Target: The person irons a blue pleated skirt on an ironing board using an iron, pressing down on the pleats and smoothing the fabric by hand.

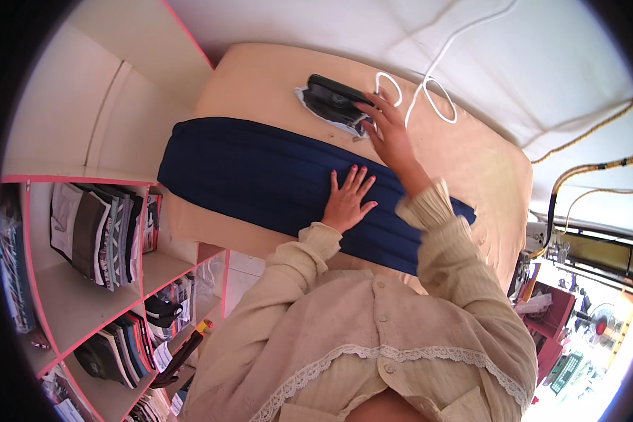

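A long piece of navy-blue fabric [242,169], perhaps a garment, lies spread across the peach-coloured padded cloth of the ironing surface [264,79]. Flat on its middle rests my left hand [348,198], fingers spread. Beyond the fabric's far edge stands a black clothes iron [332,103] with a whitish rim at its base. My right hand [393,134] is at the right end of the iron's handle, fingers apart, the tips at or touching it; the grip does not look closed. Small dark marks show on the cloth beside the iron.
A white cord [438,58] loops behind the iron along the pale wall. Pink-edged shelves [84,290] with folded clothes [97,232] stand to the left. Wrapped cables [591,169] run along the right wall. A red-centred fan [598,323] is farther off at lower right.
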Demonstrator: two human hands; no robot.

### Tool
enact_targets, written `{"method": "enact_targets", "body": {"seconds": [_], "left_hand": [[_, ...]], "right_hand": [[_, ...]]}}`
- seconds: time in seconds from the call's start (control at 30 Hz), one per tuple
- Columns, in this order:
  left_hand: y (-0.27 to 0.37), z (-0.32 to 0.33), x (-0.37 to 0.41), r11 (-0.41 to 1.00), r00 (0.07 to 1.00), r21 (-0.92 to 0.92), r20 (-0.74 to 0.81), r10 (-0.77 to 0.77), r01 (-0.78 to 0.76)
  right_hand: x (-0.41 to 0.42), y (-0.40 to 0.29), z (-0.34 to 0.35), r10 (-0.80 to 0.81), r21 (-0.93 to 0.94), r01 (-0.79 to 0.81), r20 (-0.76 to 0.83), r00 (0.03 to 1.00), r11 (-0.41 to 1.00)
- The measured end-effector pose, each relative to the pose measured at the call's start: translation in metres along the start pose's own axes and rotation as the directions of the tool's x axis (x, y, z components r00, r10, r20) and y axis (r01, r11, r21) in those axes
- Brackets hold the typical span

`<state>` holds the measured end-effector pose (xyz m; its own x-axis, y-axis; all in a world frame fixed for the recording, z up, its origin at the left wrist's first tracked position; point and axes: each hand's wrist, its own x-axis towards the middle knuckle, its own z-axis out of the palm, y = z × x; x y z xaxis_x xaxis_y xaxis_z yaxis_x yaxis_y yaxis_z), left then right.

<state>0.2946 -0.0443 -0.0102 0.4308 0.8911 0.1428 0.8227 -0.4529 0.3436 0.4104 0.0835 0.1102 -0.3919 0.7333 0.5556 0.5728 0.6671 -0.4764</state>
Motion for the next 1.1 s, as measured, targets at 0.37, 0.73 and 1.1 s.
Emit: {"method": "enact_targets", "body": {"seconds": [0.37, 0.73, 1.1], "left_hand": [[-0.038, -0.029, -0.009, 0.986, 0.984, -0.049, -0.067, -0.164, 0.161], [-0.059, -0.006, -0.005, 0.963, 0.987, 0.22, -0.036, -0.154, 0.158], [-0.06, -0.008, -0.008, 0.94, 0.984, 0.31, 0.056, -0.17, 0.145]], "right_hand": [[0.075, 0.061, 0.059, 0.161, -0.087, -0.139, 0.354, 0.921, 0.986], [-0.133, -0.008, -0.116, 0.35, -0.406, -0.208, 0.314, 0.883, 0.89], [-0.169, -0.006, -0.058, 0.341, -0.425, -0.266, 0.109, 0.934, 0.865]]}}
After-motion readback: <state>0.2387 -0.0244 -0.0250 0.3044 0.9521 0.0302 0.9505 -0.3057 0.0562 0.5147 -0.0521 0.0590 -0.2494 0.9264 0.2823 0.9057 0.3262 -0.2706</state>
